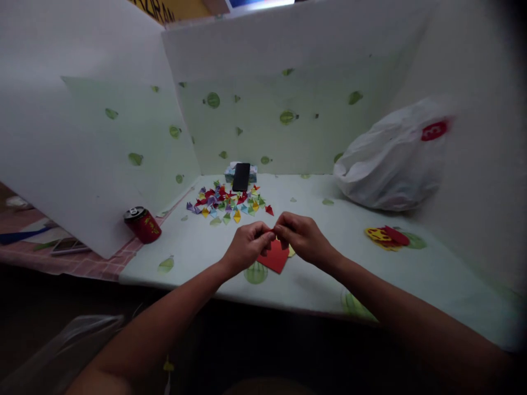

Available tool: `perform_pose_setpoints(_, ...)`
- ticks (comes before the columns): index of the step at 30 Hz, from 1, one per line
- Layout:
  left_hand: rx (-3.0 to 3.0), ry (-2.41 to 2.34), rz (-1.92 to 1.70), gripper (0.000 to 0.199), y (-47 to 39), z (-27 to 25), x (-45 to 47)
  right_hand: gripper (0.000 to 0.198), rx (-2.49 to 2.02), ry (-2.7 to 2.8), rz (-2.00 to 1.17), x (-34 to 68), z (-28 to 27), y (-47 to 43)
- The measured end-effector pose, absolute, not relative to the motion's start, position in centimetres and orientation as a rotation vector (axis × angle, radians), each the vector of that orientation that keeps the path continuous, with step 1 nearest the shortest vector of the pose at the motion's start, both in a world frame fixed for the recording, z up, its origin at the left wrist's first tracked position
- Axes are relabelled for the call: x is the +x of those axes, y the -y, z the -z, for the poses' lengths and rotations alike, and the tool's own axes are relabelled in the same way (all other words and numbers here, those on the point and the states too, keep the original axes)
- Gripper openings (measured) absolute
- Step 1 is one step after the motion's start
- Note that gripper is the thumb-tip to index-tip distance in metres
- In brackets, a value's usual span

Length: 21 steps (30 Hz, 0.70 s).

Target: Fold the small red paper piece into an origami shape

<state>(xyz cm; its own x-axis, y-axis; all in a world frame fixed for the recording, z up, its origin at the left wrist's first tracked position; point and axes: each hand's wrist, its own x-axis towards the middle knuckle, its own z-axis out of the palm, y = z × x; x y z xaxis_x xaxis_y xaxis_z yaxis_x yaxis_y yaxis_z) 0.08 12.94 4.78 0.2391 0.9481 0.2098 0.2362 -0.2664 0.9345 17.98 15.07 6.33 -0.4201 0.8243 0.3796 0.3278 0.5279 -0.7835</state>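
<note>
My left hand (248, 242) and my right hand (303, 237) meet above the front middle of the table, fingertips pinched together. Between them shows a tiny bit of red folded paper (272, 230), mostly hidden by the fingers. Under the hands lies red square paper (277, 261), with a yellowish edge of paper (291, 250) peeking out at its right. Beyond my left hand spreads a heap of small folded paper figures (226, 204) in red, yellow, green, blue and purple, which look like cranes.
A black phone (241, 176) leans on a tissue box (229, 174) behind the heap. At left stands a red drink can (143, 224). A full white plastic bag (387, 159) sits at right, with red and yellow cutouts (387, 237) before it. White panels (263, 49) enclose the table.
</note>
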Motion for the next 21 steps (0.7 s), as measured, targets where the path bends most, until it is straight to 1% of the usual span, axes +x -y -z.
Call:
perform_pose_setpoints(2,1.650,-1.060,-1.112,0.024,-15.4,-4.6,-0.2,0.021,-0.948,1.979,-0.747,17.4,-6.5,-17.4)
perform_pose_setpoints(4,1.635,-0.993,-1.064,0.027,-17.7,-4.2,-0.4,0.021,-0.951,2.027,-0.703,17.1,-6.5,-19.5)
perform_pose_setpoints(6,1.645,-0.940,-1.022,0.025,-19.5,-3.8,-0.7,0.019,-0.946,2.070,-0.731,16.9,-6.1,-21.2)
perform_pose_setpoints(15,1.468,-0.902,-1.078,0.034,-23.6,-0.4,-0.7,0.032,-0.879,1.574,-1.283,16.8,-1.7,-24.6)
perform_pose_setpoints(18,1.403,-0.895,-1.074,0.036,-23.6,0.4,-0.9,0.035,-0.866,1.512,-1.454,17.1,-1.1,-24.5)
perform_pose_setpoints(21,1.210,-0.901,-1.124,0.036,-23.3,0.4,-1.3,0.033,-0.825,1.397,-1.570,17.2,-1.2,-24.0)
